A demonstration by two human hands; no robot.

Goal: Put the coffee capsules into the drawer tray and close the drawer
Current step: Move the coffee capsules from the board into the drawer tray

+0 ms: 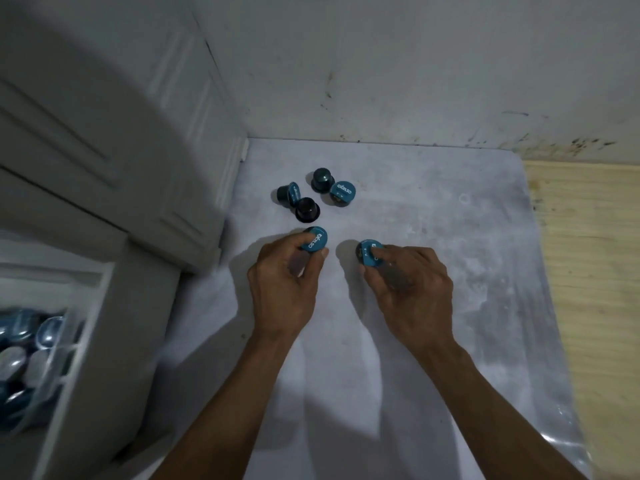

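My left hand [285,282] pinches a teal coffee capsule [315,240] by its rim, just above the white floor sheet. My right hand [408,282] grips another teal capsule [367,253] a short way to the right. Beyond both hands lie several loose capsules: one on its side [288,194], one dark and upside down [307,210], one upright-domed [320,180] and one with its printed lid up [343,192]. At the lower left the open drawer tray [74,344] holds several capsules [20,344], blurred.
A grey cabinet [104,150] with panelled fronts rises on the left above the drawer. A stained white wall [398,64] closes the back. The white sheet [415,341] covers the floor; bare wood [588,271] shows along the right.
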